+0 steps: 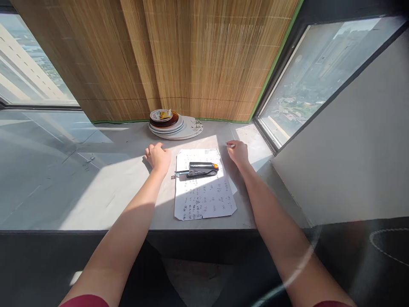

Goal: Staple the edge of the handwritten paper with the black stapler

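Note:
A sheet of paper with handwriting (204, 194) lies on the grey sill. Across its upper part rests a grey tool with an orange end and a thin metal tip (198, 169). My left hand (157, 156) sits on the sill just left of the paper, its fingers curled in, nothing visible in them. My right hand (238, 152) rests just right of the paper's top corner, fingers pinched on a small pale object I cannot make out.
A stack of plates (174, 123) with a small yellow item on top stands at the back, against a bamboo blind (191, 59). Windows flank the sill (105, 187) left and right. A grey wall (358, 145) rises on the right.

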### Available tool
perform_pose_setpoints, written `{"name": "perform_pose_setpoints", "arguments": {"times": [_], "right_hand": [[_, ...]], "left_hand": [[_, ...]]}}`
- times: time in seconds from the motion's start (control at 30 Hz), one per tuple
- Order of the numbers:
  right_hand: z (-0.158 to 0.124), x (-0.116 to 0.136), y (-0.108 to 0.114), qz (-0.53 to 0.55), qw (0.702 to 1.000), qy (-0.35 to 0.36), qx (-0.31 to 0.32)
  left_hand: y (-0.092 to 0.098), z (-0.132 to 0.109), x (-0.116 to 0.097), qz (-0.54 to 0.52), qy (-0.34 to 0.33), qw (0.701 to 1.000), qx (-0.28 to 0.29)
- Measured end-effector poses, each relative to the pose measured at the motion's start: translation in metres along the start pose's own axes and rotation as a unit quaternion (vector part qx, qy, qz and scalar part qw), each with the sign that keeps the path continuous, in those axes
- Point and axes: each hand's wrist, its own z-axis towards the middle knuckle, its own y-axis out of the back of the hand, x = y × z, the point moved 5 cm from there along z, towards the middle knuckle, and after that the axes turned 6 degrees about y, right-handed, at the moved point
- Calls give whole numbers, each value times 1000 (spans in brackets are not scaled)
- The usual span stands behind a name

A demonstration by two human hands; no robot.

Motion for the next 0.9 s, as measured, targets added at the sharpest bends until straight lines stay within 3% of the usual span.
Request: {"name": "perform_pose_setpoints", "arguments": {"times": [0.23, 0.37, 0.43, 0.53, 0.6, 0.67, 0.77, 0.9], "right_hand": [[-5, 5, 3, -59, 998, -16, -17], [-9, 35, 11, 27, 994, 83, -68], [-14, 56, 6, 130, 978, 166, 4], [-30, 83, -9, 252, 908, 262, 207], [-41, 92, -19, 284, 858, 285, 320], [-50, 95, -26, 286, 828, 282, 391], [-54, 96, -30, 258, 830, 277, 410], [-44, 93, -20, 234, 887, 271, 293]], "left_hand": [[-6, 1, -1, 65, -29, 997, 37], [-10, 2, -1, 56, -43, 997, 39], [-13, 3, 0, 36, -45, 997, 46], [-13, 5, 1, -20, -47, 998, 37], [-10, 5, -1, -57, -54, 997, 9], [-6, 3, -5, -98, -68, 993, -14], [-6, -1, -18, -177, -107, 978, 11], [-7, -8, -32, -242, -150, 957, 62]]}}
